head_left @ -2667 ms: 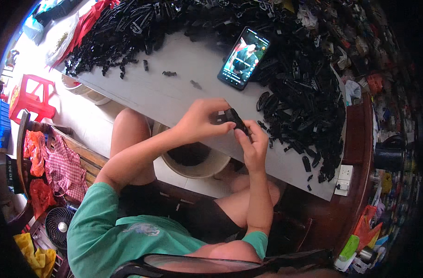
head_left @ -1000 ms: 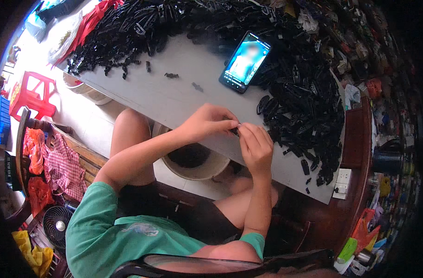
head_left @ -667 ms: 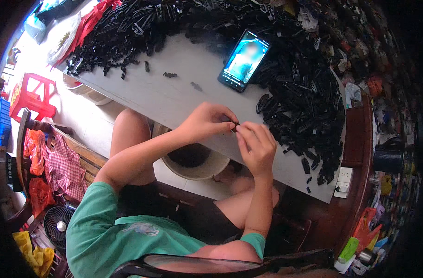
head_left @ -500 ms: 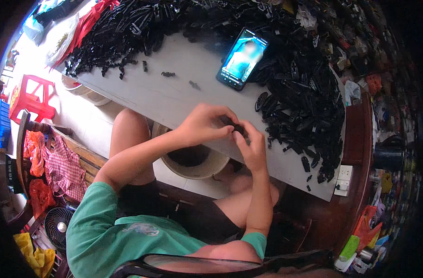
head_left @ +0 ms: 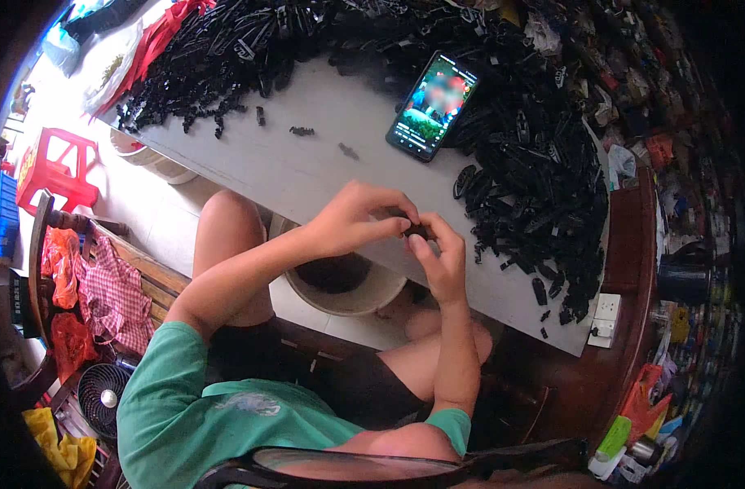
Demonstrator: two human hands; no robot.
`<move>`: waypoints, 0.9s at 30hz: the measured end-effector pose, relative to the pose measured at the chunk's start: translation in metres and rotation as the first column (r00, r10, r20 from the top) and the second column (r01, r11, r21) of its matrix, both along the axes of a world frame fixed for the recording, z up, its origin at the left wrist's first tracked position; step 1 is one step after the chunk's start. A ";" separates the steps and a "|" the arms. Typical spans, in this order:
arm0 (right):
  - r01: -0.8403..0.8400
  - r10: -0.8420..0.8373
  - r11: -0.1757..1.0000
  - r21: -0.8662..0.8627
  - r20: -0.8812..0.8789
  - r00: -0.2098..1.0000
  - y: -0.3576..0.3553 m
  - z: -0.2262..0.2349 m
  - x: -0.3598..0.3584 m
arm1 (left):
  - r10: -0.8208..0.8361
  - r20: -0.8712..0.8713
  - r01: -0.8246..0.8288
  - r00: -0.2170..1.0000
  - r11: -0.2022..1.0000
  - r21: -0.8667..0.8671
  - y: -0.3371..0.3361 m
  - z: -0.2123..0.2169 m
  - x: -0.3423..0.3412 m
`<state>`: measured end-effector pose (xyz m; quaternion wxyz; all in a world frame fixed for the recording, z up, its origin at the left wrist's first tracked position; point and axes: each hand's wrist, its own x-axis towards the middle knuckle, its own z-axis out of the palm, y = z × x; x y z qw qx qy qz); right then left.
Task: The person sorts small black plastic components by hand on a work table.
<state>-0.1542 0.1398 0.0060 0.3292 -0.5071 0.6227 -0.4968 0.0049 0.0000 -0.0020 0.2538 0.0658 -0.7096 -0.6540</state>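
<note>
Hands meet at the centre of the frame, above the near edge of the pale grey flat surface (head_left: 307, 163): the left hand (head_left: 352, 220) curls its fingers down onto a small black plastic piece (head_left: 416, 231), and the right hand (head_left: 439, 259) pinches the same piece from below with thumb and fingertips, so both are pressed together on it. The piece is dark, hard-looking and mostly hidden between the fingers; its exact shape cannot be told. Just right of the hands and across the top of the frame lies a broad heap of glossy black plastic clips (head_left: 535, 163), long and narrow, tangled in a rough, spiky mass. At upper centre a black rectangular smartphone (head_left: 434, 106) lies flat on the surface with its screen lit, touching the heap. Below the hands, under the surface's edge, stands a round cream-coloured plastic bucket (head_left: 348, 285) with a dark inside. A red plastic stool (head_left: 59, 163) stands at the left. Compared with half a second ago, the hands sit in nearly the same spot, fingers closed a little tighter on the piece.
</note>
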 end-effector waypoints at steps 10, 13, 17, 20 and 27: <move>0.065 -0.065 0.998 0.002 0.073 0.995 0.000 -0.010 0.006 | 0.038 -0.005 -0.038 0.999 0.999 -0.023 0.004 0.004 0.001; 0.074 -0.072 0.997 -0.014 0.106 0.992 0.000 -0.012 0.009 | 0.054 -0.020 -0.054 0.998 0.999 0.003 0.004 0.003 0.001; 0.035 -0.036 0.999 0.010 0.211 0.977 0.003 -0.013 0.001 | 0.001 -0.051 0.002 0.999 0.998 0.062 0.004 0.009 0.002; 0.170 -0.241 0.965 -0.199 -0.427 0.872 -0.005 -0.006 0.005 | 0.006 0.053 -0.014 0.999 0.987 0.161 0.000 -0.001 -0.001; -0.061 -0.268 0.942 -0.331 -0.848 0.458 -0.005 0.006 0.006 | -0.003 0.096 -0.010 0.995 0.991 0.135 0.001 -0.008 -0.006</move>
